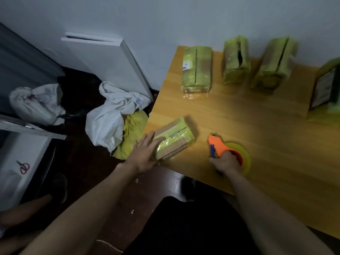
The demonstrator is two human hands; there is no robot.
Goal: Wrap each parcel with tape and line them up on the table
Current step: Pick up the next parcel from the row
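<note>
The person leans over the near left corner of the wooden surface, both bare forearms stretched forward from the bottom of the view. The left hand lies flat and released, fingers straight and together, palm pressed against the near end of a small parcel. That parcel sits at the surface's left edge, angled, its brown cardboard showing between strips of yellow-green tape. The left wrist is straight, the arm running diagonally up from the lower left.

The right hand is clenched around an orange tape dispenser, gripping it from behind with the knuckles up; the yellowish tape roll shows around the hand on its right side. The dispenser rests on the surface just to the right of the parcel, apart from it, its nose pointing away from the person.

Along the far edge by the wall, four wrapped parcels stand in a row: one at the left with a small label, a second, a third, and a fourth cut off by the right edge of the view.

On the dark floor to the left lie a white sack with yellow cloth under it.
</note>
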